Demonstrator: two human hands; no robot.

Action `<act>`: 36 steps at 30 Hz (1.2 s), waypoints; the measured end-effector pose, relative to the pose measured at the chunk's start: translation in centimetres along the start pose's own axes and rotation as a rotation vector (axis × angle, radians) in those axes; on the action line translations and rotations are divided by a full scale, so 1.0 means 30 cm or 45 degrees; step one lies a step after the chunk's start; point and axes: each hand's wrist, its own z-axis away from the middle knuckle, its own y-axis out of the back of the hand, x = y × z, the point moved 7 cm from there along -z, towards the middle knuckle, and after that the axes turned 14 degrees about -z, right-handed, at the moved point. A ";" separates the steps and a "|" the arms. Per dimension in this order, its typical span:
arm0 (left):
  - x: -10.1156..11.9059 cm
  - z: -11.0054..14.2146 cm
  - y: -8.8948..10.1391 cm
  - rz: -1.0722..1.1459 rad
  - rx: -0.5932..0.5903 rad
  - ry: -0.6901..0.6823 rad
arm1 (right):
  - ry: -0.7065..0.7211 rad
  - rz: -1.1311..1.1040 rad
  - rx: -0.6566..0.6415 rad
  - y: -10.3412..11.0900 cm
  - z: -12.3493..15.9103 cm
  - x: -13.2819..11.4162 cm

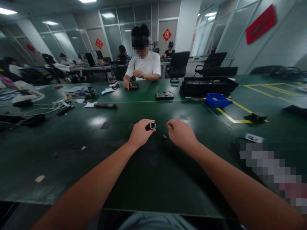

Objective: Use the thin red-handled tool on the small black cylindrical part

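Observation:
My left hand (140,134) is wrapped round a short black tube (149,126), which looks like a flashlight body. Its open end, with a bright silver ring, faces right and towards me. Just to the right, my right hand (181,133) hovers over the table with fingers curled and tips pressed together; whether a small thing is between them is hidden. A small dark metallic piece (164,137) lies on the green table (144,179) between the two hands, touched by neither.
Opposite me a person in a white shirt (144,65) works on a dark device (133,86). A hard drive (164,95), a blue bin (218,100) and a long black case (208,86) stand farther back. A pen-shaped electric screwdriver (105,105) and cables (48,107) lie left.

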 end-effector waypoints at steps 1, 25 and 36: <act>0.000 0.001 0.001 0.010 0.002 0.007 | -0.059 0.042 -0.105 -0.024 -0.001 0.019; 0.093 0.020 -0.013 0.166 -0.105 -0.259 | 0.421 -0.332 0.021 -0.007 0.030 -0.080; 0.113 0.024 -0.002 0.175 -0.135 -0.301 | 0.259 -0.296 0.144 0.017 0.018 -0.058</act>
